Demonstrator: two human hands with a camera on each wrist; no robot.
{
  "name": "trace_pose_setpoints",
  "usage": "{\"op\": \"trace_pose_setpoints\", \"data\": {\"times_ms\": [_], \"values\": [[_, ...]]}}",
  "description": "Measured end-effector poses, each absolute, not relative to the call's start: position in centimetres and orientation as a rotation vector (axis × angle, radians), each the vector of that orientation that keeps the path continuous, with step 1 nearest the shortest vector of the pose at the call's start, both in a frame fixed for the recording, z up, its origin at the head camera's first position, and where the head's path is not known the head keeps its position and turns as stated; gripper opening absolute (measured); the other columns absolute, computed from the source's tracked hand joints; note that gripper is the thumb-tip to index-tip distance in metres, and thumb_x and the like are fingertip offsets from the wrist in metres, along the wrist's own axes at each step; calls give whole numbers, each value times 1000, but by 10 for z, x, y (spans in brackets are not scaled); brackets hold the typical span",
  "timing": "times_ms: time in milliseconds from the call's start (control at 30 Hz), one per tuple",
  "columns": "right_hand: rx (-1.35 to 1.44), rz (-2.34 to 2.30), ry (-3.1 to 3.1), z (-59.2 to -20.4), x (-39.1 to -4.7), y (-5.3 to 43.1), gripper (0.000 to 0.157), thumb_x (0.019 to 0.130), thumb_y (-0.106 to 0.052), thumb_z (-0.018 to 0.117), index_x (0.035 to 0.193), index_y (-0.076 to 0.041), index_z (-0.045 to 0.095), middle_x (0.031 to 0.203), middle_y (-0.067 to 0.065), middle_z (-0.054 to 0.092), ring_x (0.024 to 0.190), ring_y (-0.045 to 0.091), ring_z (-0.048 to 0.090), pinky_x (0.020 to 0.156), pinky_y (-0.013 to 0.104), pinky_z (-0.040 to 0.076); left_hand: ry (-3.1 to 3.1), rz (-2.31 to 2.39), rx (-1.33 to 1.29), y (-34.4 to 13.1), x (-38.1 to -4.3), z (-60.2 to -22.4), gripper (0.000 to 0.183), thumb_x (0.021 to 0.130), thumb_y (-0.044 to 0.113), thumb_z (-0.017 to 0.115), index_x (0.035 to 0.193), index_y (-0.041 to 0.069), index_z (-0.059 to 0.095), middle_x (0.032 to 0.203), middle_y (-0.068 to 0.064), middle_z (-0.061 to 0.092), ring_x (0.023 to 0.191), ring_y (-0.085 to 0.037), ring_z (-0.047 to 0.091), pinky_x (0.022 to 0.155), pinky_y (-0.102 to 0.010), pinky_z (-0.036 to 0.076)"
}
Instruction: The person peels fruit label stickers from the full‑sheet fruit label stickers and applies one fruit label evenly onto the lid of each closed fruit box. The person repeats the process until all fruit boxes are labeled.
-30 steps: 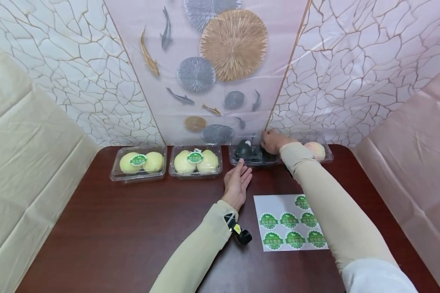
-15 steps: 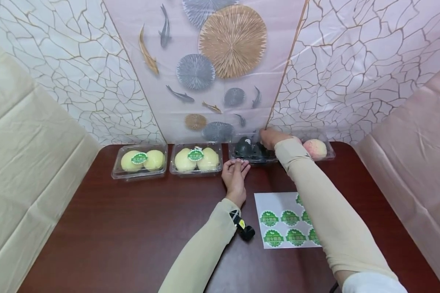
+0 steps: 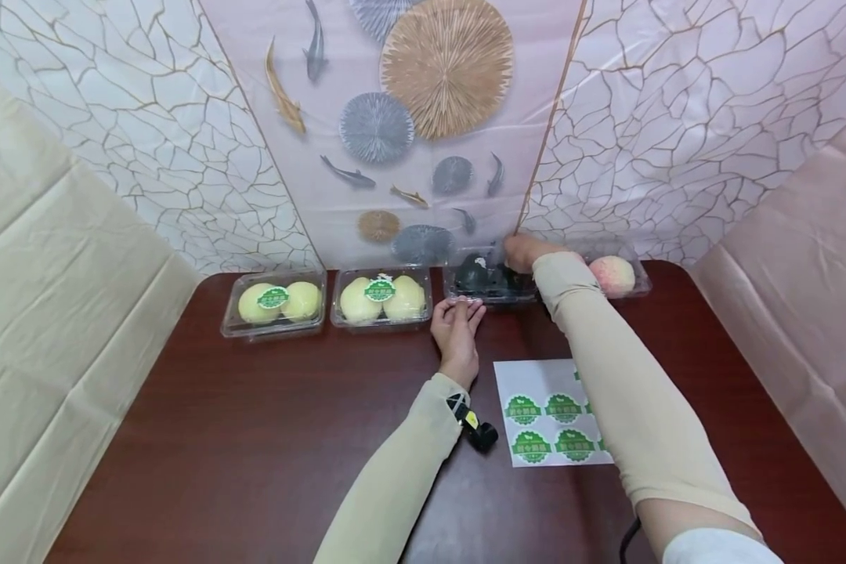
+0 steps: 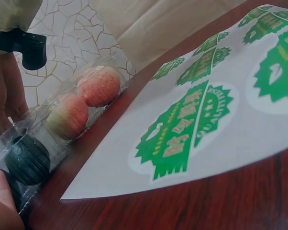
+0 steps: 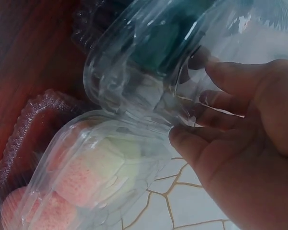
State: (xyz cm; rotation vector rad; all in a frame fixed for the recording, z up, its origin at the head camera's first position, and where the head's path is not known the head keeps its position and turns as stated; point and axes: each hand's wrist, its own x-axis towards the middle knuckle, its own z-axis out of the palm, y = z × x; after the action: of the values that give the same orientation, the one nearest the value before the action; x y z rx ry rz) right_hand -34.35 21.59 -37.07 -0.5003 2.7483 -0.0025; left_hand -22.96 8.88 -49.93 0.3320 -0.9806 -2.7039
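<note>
A clear plastic clamshell box [image 3: 497, 298] with dark green fruits [image 3: 471, 274] inside stands at the back of the table. My left hand [image 3: 457, 341] holds its front rim near the left corner, thumb and fingers together. At the back right of the same box, my right hand [image 3: 529, 253] grips the clear lid. The right wrist view has the thumb and fingers of that hand [image 5: 259, 115] bent around the lid's plastic edge. A ribbed dark fruit [image 4: 28, 159] shows through the plastic in the left wrist view, with my left fingertips [image 4: 4, 189] beside it.
To the right, partly behind my right forearm, is a clear box with peaches [image 3: 613, 276]. Two boxes of pale yellow-green fruits, a left one [image 3: 273, 329] and a nearer one [image 3: 381, 319], carry green labels. A sticker sheet [image 3: 536, 376] lies in front.
My left hand has moved from lying open before the dark fruit box to holding its front rim. The right hand stays at the back of the box, turning slightly.
</note>
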Motion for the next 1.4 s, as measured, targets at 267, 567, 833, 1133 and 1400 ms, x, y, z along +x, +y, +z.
{"op": "trace_pose_setpoints", "data": {"times_ms": [267,567,833,1133,1400], "values": [[-470,-18,2737,-381,-372,232,27,102,-11,57,120,9,63,132,34,62,125,47,59,108,55,46,-1017,-2744,372,86,-230,-489,13,102,-4,62,101,7,56,98,-12,71,89,-23,76,86,-37,63],[-490,-139,2743,-353,-347,225,35,102,-9,58,135,5,57,132,30,61,123,44,58,106,55,46,-1047,-2766,417,85,-223,-478,17,99,-7,61,98,9,54,96,-11,70,86,-20,76,81,-34,64],[-541,-91,2736,-353,-336,217,30,102,-10,64,128,5,60,121,25,64,113,40,61,100,53,49,-1111,-2800,445,79,-207,-476,18,100,-4,61,98,10,50,94,-11,68,88,-20,75,85,-36,63],[-634,-53,2708,-355,-307,217,22,103,-11,65,120,2,63,112,23,69,105,38,65,93,54,53,-1249,-2880,433,65,-177,-476,19,101,-6,59,95,9,48,94,-11,69,89,-21,76,88,-37,63],[-739,-87,2706,-360,-283,211,24,102,-2,62,121,13,59,112,30,67,109,44,66,98,54,53,-1384,-2946,446,47,-154,-472,18,100,-6,60,96,8,49,97,-12,70,91,-20,76,90,-36,62]]}}
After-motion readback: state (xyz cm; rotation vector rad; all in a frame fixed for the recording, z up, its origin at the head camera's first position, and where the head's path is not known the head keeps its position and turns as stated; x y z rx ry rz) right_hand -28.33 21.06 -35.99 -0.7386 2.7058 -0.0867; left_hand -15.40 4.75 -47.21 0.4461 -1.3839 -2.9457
